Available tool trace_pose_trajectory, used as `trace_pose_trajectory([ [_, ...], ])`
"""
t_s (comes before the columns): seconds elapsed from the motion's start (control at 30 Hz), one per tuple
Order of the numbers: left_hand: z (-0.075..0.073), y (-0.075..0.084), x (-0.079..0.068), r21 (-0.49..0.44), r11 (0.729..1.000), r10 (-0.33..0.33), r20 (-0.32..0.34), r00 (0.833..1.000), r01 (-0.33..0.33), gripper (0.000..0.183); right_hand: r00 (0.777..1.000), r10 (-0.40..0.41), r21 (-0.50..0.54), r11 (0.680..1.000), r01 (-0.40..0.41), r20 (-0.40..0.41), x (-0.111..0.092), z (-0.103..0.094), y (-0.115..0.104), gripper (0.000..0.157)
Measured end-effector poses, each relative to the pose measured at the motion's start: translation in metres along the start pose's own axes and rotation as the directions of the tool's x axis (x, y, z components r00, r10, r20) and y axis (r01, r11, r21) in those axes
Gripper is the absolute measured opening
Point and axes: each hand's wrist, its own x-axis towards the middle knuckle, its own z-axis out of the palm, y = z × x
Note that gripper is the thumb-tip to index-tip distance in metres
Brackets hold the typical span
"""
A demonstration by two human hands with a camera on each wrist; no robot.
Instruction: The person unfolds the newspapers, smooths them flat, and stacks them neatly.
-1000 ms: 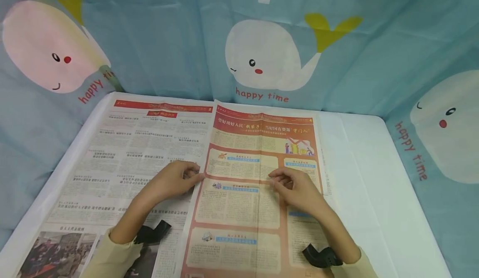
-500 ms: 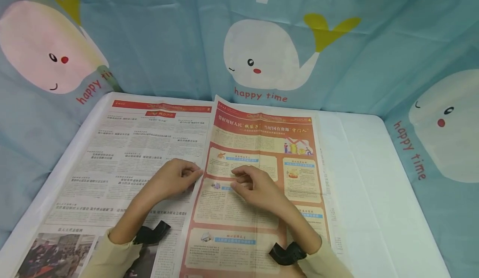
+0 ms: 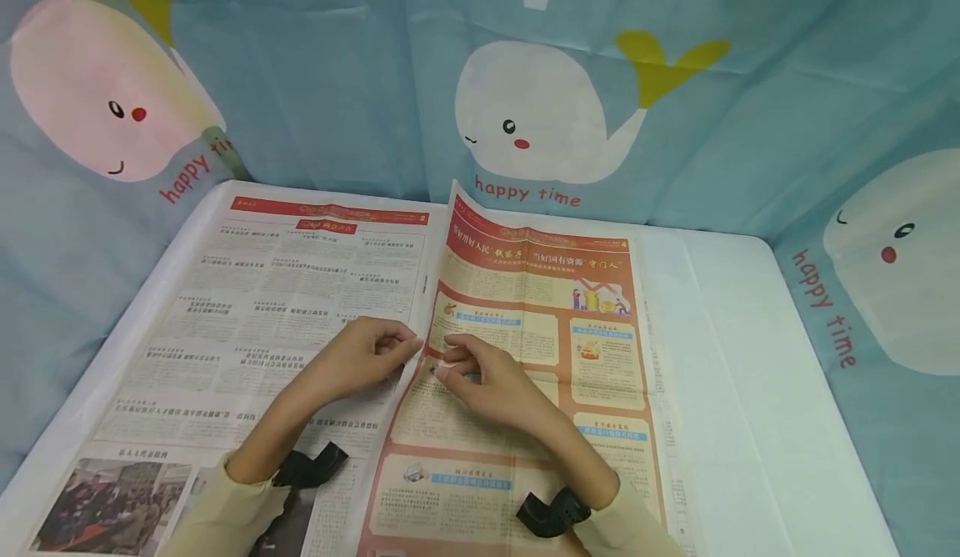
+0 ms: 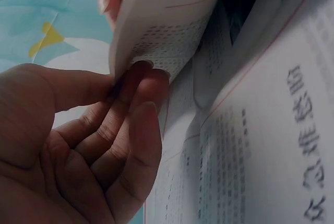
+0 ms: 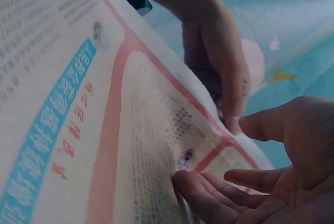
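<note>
A newspaper lies spread on the white table, its left page (image 3: pixel 172 340) black and white under a red banner. The orange-bordered page (image 3: pixel 600 290) on the right has its left edge lifted and curving up. My left hand (image 3: pixel 367 357) pinches that edge between thumb and fingers; in the left wrist view, the fingers (image 4: pixel 141 88) are behind the raised sheet. My right hand (image 3: pixel 487 382) is just right of it, over the orange page, with thumb and fingers apart. In the right wrist view, a right fingertip (image 5: pixel 183 179) touches the page's printed face.
A black wrist mount (image 3: pixel 311 465) sits on the left wrist, another black mount (image 3: pixel 553 514) on the right. White tabletop (image 3: pixel 735 357) shows along the right side. A blue curtain (image 3: pixel 322 82) with printed whales hangs behind and at both sides.
My right hand has moved left across the orange page to near my left hand. The page's left edge has risen and shifted right, my left hand moving slightly right with it.
</note>
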Motion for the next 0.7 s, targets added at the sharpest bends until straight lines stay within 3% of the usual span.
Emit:
trace_pose_trajectory([
  [0.23, 0.007, 0.003, 0.002, -0.063, 0.998, 0.021, 0.042, 0.999, -0.018, 0.023, 1.000, -0.005, 0.073, 0.997, 0.004, 0.019, -0.001, 0.005, 0.002, 0.053],
  [0.43, 0.015, 0.004, 0.004, -0.111, 0.993, 0.031, 0.040, 0.999, -0.027, 0.025, 1.000, -0.004, 0.117, 0.993, 0.004, -0.003, -0.002, 0.004, 0.001, 0.061],
  [0.7, 0.027, 0.005, 0.006, -0.150, 0.987, 0.058, 0.020, 0.998, -0.054, 0.027, 0.998, -0.037, 0.084, 0.996, 0.042, -0.054, -0.004, 0.004, -0.002, 0.060],
])
